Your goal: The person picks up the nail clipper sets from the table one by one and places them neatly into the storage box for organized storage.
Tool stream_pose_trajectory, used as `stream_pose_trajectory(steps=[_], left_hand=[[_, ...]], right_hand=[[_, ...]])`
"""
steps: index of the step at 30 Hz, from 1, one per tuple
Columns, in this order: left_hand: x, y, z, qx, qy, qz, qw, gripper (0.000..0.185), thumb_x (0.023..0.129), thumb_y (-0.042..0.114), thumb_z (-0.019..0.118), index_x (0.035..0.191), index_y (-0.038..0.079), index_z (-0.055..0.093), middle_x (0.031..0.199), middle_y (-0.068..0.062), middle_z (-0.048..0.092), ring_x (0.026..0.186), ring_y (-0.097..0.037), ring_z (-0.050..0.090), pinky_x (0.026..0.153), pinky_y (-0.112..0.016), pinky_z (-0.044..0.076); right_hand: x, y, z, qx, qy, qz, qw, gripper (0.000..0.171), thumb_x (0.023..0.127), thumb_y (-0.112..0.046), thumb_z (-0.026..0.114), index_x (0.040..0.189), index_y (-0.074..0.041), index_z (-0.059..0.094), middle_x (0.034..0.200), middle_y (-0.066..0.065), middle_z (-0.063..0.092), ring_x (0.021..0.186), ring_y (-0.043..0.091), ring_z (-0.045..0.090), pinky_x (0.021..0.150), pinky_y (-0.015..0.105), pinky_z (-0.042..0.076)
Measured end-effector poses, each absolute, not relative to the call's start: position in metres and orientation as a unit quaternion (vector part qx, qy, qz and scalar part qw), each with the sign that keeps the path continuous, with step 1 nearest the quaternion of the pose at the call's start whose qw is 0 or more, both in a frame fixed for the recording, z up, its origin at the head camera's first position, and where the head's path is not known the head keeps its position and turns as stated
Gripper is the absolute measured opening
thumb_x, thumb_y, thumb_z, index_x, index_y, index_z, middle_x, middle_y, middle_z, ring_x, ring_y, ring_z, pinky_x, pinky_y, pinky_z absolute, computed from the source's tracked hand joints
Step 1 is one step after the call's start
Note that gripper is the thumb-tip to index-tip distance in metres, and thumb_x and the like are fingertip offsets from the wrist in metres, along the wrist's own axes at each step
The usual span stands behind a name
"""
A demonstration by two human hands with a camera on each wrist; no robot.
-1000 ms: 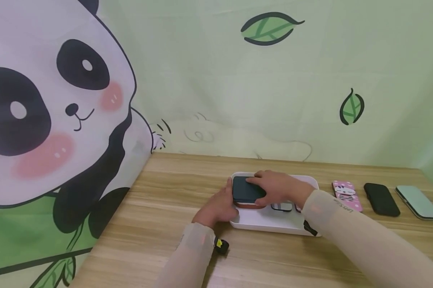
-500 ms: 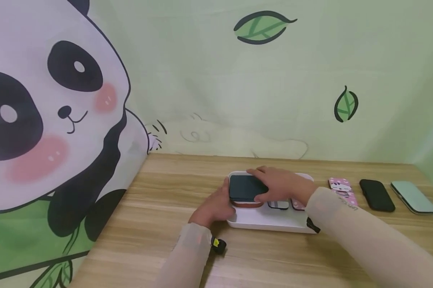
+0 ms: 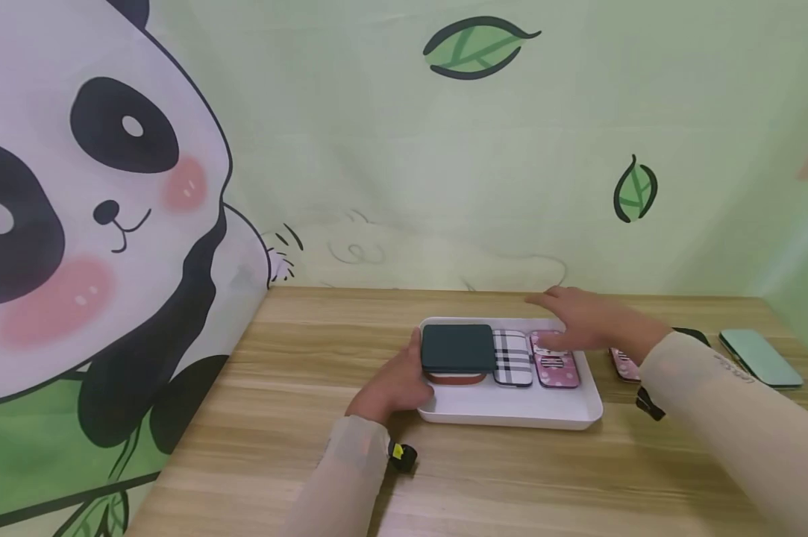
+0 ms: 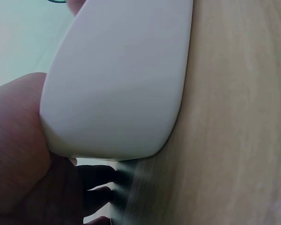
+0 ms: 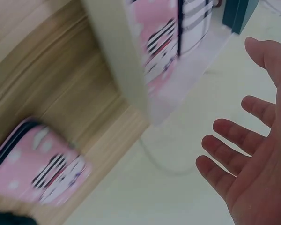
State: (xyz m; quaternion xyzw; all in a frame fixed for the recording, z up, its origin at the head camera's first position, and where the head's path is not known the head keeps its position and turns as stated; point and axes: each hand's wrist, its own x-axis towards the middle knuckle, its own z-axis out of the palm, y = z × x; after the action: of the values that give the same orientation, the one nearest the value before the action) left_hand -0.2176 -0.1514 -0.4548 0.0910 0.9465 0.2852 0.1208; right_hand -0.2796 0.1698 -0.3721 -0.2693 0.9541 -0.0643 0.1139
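Note:
A white tray (image 3: 511, 418) lies on the wooden table (image 3: 309, 373). At its left end a dark green phone case (image 3: 457, 347) lies on top of a reddish-brown one (image 3: 453, 378). A plaid case (image 3: 512, 356) and a pink cartoon case (image 3: 554, 362) lie beside them. My left hand (image 3: 404, 373) grips the tray's left edge, thumb beside the green case. In the left wrist view the palm (image 4: 18, 154) presses the tray wall (image 4: 122, 84). My right hand (image 3: 592, 321) hovers flat over the tray's right end, holding nothing. The right wrist view shows its spread fingers (image 5: 225, 154).
A second pink case (image 3: 624, 363) lies on the table right of the tray, partly behind my right arm. Beyond it lie a black case (image 3: 692, 334) and a mint-green case (image 3: 758, 358). A panda and leaf backdrop (image 3: 108, 224) closes the left and back.
My right hand let go of the dark green case and moved right, uncovering the plaid and pink cases. The left hand stayed at the tray's left edge.

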Motion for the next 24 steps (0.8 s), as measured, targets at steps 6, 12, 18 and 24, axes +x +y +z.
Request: stream_pose_trajectory(steps=[6,12,18,24], left_hand=[[-0.218,-0.151,-0.455,0.086,0.943,0.295,0.125,0.105,0.080,0.011,0.066,0.161,0.006,0.000,0.165,-0.016,0.024,0.141,-0.024,0.039,0.119,-0.041,0.030],[-0.217,-0.151,-0.455,0.094,0.945,0.290,0.119,0.105,0.079,0.012,0.066,0.161,0.003,0.000,0.164,-0.017,0.024,0.142,-0.025,0.038,0.118,-0.040,0.031],[-0.215,-0.151,-0.452,0.093,0.945,0.291,0.120,0.105,0.078,0.012,0.066,0.160,0.003,0.000,0.164,-0.019,0.023,0.145,-0.027,0.036,0.118,-0.041,0.031],[-0.217,-0.152,-0.455,0.096,0.946,0.289,0.115,0.106,0.078,0.012,0.066,0.161,0.003,0.000,0.164,-0.018,0.024,0.144,-0.026,0.037,0.117,-0.041,0.032]], right_hand=[[-0.279,0.202,-0.373,-0.248,0.961,-0.052,0.114,0.084,0.086,-0.049,0.073,0.154,-0.015,0.039,0.148,0.026,0.045,0.134,0.049,0.043,0.104,0.068,0.038],[-0.277,0.230,-0.380,-0.240,0.962,-0.032,0.128,0.094,0.077,-0.051,0.081,0.152,-0.011,0.042,0.144,0.031,0.046,0.128,0.054,0.046,0.098,0.070,0.040],[-0.276,0.251,-0.393,-0.222,0.961,-0.010,0.164,0.102,0.069,-0.047,0.087,0.152,-0.010,0.041,0.143,0.033,0.045,0.125,0.054,0.047,0.094,0.073,0.041],[-0.275,0.265,-0.404,-0.216,0.960,-0.005,0.177,0.112,0.061,-0.049,0.092,0.150,-0.006,0.041,0.141,0.034,0.044,0.124,0.057,0.045,0.094,0.074,0.039]])
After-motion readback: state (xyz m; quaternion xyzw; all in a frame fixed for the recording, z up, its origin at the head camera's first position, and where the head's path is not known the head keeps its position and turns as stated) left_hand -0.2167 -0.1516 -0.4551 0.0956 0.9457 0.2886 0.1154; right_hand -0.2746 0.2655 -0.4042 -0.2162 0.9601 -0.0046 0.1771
